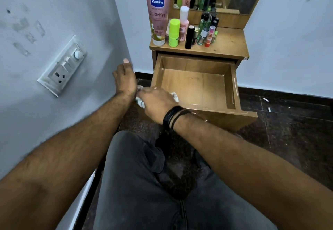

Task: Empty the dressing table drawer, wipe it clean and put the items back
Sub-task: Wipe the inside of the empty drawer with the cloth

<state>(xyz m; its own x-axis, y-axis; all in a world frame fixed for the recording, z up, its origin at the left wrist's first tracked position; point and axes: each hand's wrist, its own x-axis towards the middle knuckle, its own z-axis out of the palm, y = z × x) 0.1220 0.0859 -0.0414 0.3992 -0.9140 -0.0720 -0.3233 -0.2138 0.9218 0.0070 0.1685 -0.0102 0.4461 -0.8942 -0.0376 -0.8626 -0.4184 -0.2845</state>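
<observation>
Your drawer stands pulled out and bare inside, so emptying appears done; wiping seems under way or just finishing, and returning the items is left. Your right hand grips one crumpled white cloth at the drawer's near-left corner, fingers curled round it. Your left hand hovers left of the drawer with fingers loosely relaxed, holding nothing visible. On the tabletop, far of the drawer, stand one pink Vaseline tube, one lime-green bottle, one pink bottle, one black tube and a cluster of small bottles too crowded to count.
</observation>
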